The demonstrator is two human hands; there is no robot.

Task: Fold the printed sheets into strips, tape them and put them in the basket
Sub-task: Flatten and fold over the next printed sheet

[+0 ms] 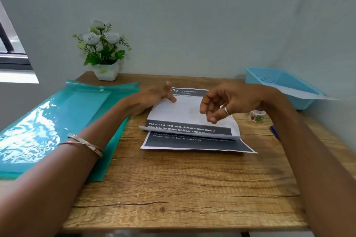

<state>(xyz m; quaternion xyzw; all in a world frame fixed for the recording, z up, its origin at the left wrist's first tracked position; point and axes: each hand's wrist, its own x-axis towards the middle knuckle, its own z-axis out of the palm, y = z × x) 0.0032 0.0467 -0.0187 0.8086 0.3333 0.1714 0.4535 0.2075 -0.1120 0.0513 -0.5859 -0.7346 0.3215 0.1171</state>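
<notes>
folding looks just begun: top white printed sheet (192, 113) is doubled over on the sheet beneath, mid wooden table (183, 183). left hand (154, 96) open, fingertip touching its far edge; right hand (223, 102) loosely curled above, gripping nothing. edges should be squared before creasing. blue plastic basket (277, 81) far right.

Home desk nook: wood table (173, 188), flower pot (106, 71), window (13, 59).
</notes>
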